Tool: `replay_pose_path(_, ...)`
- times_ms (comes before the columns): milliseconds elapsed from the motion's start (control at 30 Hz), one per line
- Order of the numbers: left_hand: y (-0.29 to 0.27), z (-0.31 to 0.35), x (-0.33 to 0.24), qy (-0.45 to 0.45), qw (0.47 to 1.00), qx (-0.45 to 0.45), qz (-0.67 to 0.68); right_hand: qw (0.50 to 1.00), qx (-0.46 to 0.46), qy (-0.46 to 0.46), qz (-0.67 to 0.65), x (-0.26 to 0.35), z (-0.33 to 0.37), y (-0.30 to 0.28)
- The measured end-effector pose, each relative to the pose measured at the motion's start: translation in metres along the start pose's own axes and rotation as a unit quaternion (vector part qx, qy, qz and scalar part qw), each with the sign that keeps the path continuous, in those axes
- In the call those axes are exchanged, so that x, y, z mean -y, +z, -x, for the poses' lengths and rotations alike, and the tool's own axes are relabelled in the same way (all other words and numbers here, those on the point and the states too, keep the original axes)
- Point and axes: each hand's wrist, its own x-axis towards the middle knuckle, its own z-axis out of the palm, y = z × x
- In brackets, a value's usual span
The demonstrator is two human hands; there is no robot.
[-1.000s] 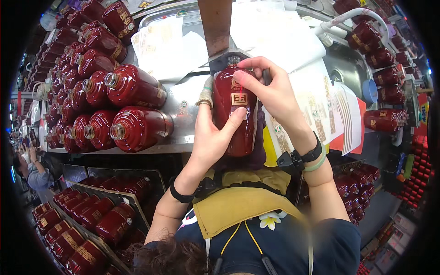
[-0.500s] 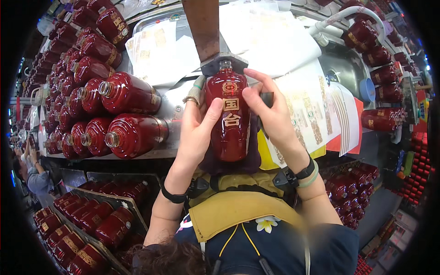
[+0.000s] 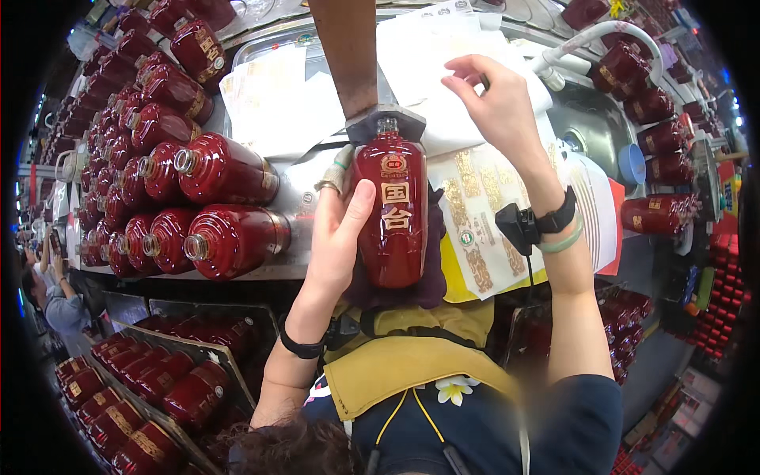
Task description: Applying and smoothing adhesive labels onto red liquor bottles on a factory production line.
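A glossy dark red glass bottle (image 3: 391, 257) with gold lettering lies in front of me, its clear open neck pointing away from me against a dark angled block (image 3: 366, 125). Fingers on its left side and thumb on top, my left hand (image 3: 339, 229) grips the bottle; a pale covering wraps one finger. My right hand (image 3: 495, 99) is raised over white paper (image 3: 431, 79), apart from the bottle. Its fingers are curled around a small dark thing, mostly hidden. Under the bottle is a dark purple cloth (image 3: 431, 273). Gold-patterned decal sheets (image 3: 479, 273) lie to the right.
Many red bottles (image 3: 226, 170) are stacked at the left, with crates of more bottles (image 3: 198, 388) below. A brown upright bar (image 3: 344, 47) rises beyond the block. At the right are a metal sink (image 3: 590, 119), a white curved pipe (image 3: 606, 28) and a blue cup (image 3: 632, 162).
My right hand has left the bottle's right side and moved up and to the right, over the papers. My left hand stays on the bottle.
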Motion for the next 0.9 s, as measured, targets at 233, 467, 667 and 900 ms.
replay_pose_path(233, 0.0, -0.002, 0.004, 0.006, 1.0, 0.008, -0.004, 0.97, 0.154, -0.039, 0.184, -0.03, -0.035, 0.016)
replay_pose_path(467, -0.002, 0.0, 0.006, -0.008, 1.0, 0.0, -0.027, 0.947, 0.203, -0.039, 0.245, -0.036, -0.031, 0.028)
replay_pose_path(667, -0.004, -0.001, 0.003, -0.004, 0.999, 0.001, -0.032, 0.947, 0.206, -0.005, 0.247, -0.047, -0.04, 0.026)
replay_pose_path(900, 0.001, 0.0, 0.0, 0.004, 1.0, -0.002, -0.029, 0.961, 0.242, -0.065, 0.117, -0.07, -0.055, 0.016)
